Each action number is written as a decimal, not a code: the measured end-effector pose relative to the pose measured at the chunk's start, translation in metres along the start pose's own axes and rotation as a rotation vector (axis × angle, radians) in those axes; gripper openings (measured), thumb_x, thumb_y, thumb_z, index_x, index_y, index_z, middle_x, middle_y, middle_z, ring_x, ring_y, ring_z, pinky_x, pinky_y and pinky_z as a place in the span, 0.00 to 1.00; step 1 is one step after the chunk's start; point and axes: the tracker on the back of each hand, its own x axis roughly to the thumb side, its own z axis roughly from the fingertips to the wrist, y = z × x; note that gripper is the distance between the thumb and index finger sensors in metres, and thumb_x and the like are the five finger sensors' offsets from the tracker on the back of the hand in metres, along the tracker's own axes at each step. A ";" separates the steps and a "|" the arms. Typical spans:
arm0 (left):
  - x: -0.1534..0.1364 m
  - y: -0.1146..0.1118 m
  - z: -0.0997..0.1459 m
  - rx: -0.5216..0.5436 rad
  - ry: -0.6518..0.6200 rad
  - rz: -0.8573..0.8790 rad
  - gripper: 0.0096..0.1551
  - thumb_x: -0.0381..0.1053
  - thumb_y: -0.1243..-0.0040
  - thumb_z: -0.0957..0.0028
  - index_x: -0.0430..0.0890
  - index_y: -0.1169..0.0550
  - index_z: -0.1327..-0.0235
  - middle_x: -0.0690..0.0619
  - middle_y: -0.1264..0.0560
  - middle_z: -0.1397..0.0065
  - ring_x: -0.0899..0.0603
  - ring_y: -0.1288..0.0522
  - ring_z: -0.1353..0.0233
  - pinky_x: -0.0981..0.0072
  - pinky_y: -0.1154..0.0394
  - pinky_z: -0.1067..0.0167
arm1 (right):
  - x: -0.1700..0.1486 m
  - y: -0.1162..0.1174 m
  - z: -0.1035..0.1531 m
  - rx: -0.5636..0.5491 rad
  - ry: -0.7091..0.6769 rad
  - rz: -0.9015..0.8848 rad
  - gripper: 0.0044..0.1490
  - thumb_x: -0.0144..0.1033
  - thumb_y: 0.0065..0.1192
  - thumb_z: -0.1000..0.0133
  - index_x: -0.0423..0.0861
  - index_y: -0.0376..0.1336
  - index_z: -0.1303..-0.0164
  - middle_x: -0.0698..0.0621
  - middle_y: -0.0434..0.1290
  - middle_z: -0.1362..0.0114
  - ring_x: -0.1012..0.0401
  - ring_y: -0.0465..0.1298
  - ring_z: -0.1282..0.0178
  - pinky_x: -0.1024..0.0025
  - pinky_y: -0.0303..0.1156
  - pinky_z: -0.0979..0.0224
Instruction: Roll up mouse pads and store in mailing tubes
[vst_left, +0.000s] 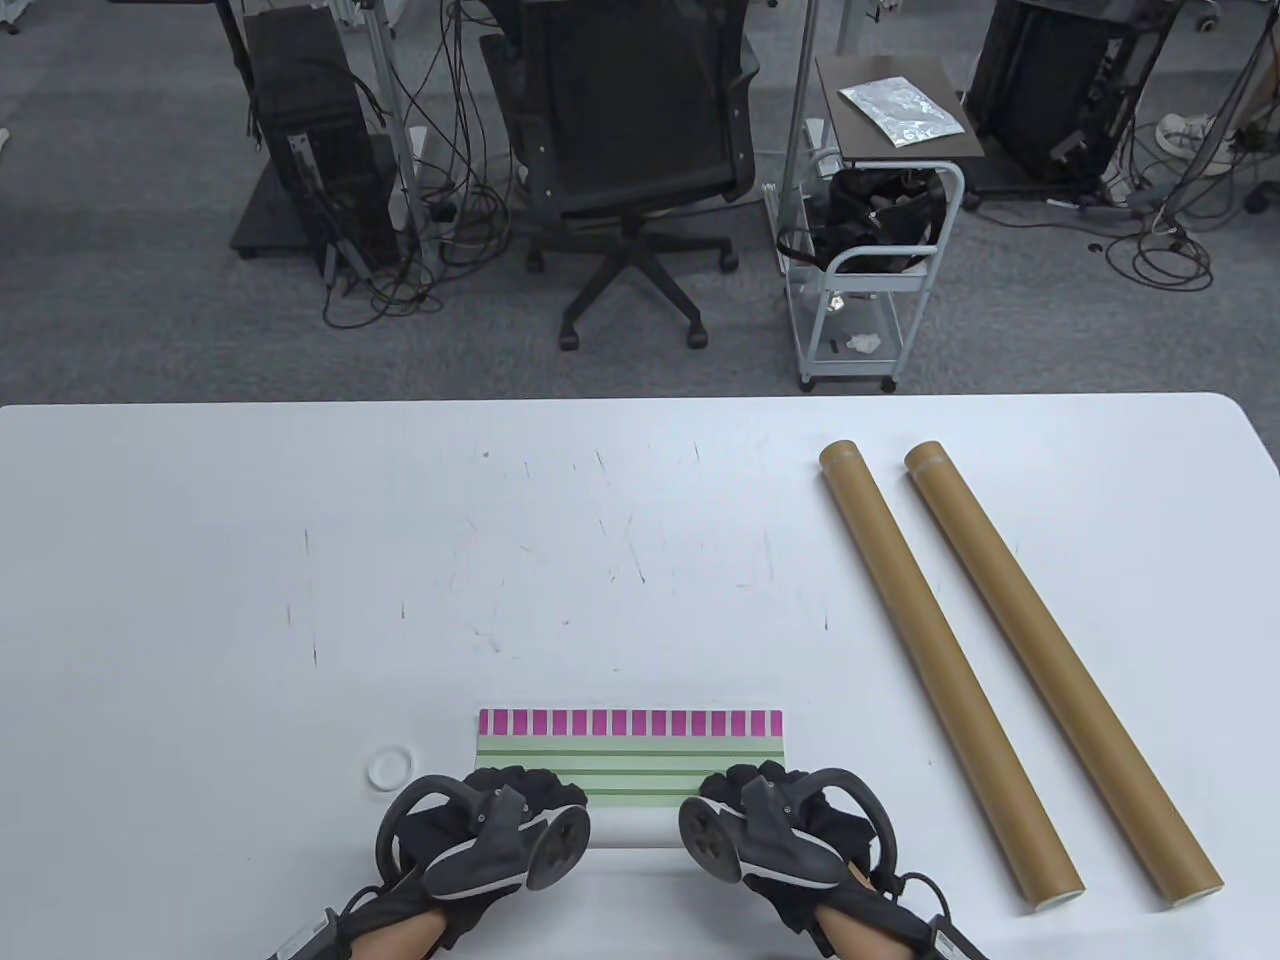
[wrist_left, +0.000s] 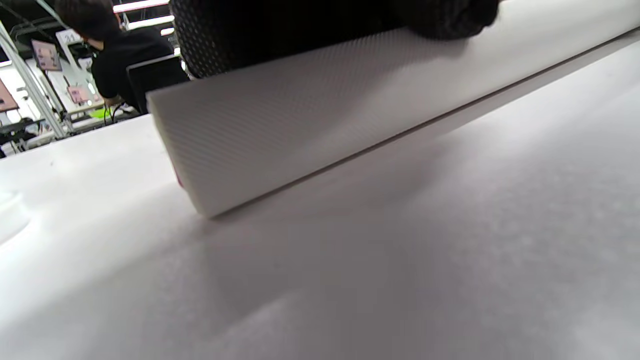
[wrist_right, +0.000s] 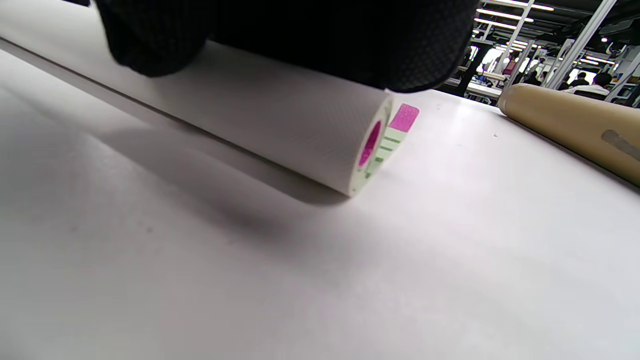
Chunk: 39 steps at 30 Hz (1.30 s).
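A mouse pad (vst_left: 630, 748) with pink blocks and green stripes lies near the table's front edge, its near part rolled into a white roll (vst_left: 633, 831). My left hand (vst_left: 510, 795) presses on the roll's left end and my right hand (vst_left: 765, 790) on its right end. In the left wrist view the roll (wrist_left: 310, 125) shows under my gloved fingers (wrist_left: 280, 30). In the right wrist view the roll's open end (wrist_right: 372, 145) shows pink and green inside, under my fingers (wrist_right: 310, 35). Two brown mailing tubes (vst_left: 945, 665) (vst_left: 1060, 675) lie side by side at the right.
A small clear ring-shaped cap (vst_left: 389, 768) lies left of the pad. One tube (wrist_right: 575, 130) lies close to the roll's right end. An office chair (vst_left: 625, 150) and a cart (vst_left: 880, 220) stand beyond the table's far edge.
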 end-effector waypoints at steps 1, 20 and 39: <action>-0.001 0.000 -0.002 -0.013 0.001 0.014 0.27 0.57 0.48 0.54 0.65 0.29 0.38 0.65 0.24 0.33 0.54 0.21 0.32 0.64 0.24 0.29 | 0.000 0.002 -0.001 0.010 0.009 0.027 0.36 0.45 0.61 0.53 0.52 0.62 0.31 0.51 0.71 0.30 0.53 0.74 0.35 0.56 0.71 0.31; 0.001 0.002 0.014 0.072 -0.048 -0.026 0.28 0.61 0.41 0.60 0.66 0.26 0.42 0.66 0.22 0.36 0.55 0.19 0.35 0.65 0.22 0.33 | 0.006 0.001 -0.001 0.091 -0.035 0.008 0.34 0.42 0.57 0.52 0.52 0.64 0.33 0.51 0.73 0.32 0.53 0.76 0.37 0.56 0.73 0.33; -0.004 -0.002 0.005 0.016 0.007 0.002 0.30 0.63 0.42 0.59 0.65 0.27 0.39 0.63 0.22 0.34 0.53 0.19 0.34 0.63 0.21 0.34 | 0.007 0.003 -0.002 0.051 -0.012 -0.004 0.34 0.41 0.56 0.50 0.52 0.62 0.31 0.51 0.71 0.29 0.53 0.75 0.34 0.57 0.73 0.32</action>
